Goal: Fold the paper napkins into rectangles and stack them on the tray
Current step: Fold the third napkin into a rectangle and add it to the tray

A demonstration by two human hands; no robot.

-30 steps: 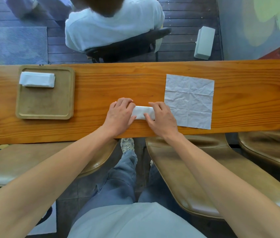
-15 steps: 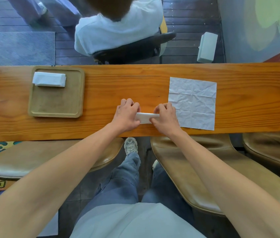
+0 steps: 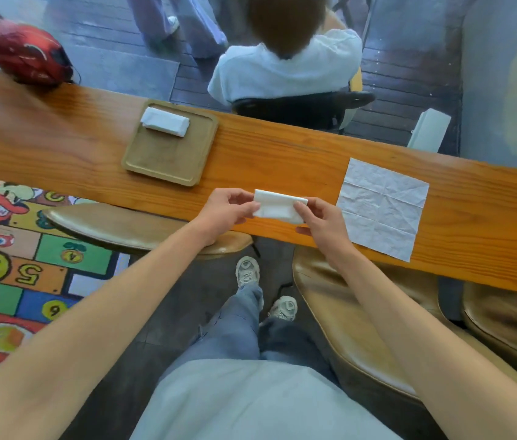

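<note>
A folded white napkin point(image 3: 277, 206) is held just above the near edge of the wooden counter point(image 3: 282, 157). My left hand point(image 3: 227, 211) pinches its left end and my right hand point(image 3: 322, 222) pinches its right end. To the left, a square wooden tray point(image 3: 168, 160) lies on the counter, with one folded napkin point(image 3: 165, 121) at its far edge. An unfolded, creased napkin point(image 3: 382, 206) lies flat on the counter to the right of my right hand.
A red helmet-like object point(image 3: 28, 54) sits at the counter's far left end. A person in a white shirt point(image 3: 285, 68) sits on a chair beyond the counter. Tan stools point(image 3: 355, 328) stand under the near edge. A colourful mat point(image 3: 12, 265) covers the floor on the left.
Both hands were pressing the folded napkin flat on the counter; now they have lifted it, pinched at both ends. The camera has swung left, bringing the helmet-like object and the mat into view.
</note>
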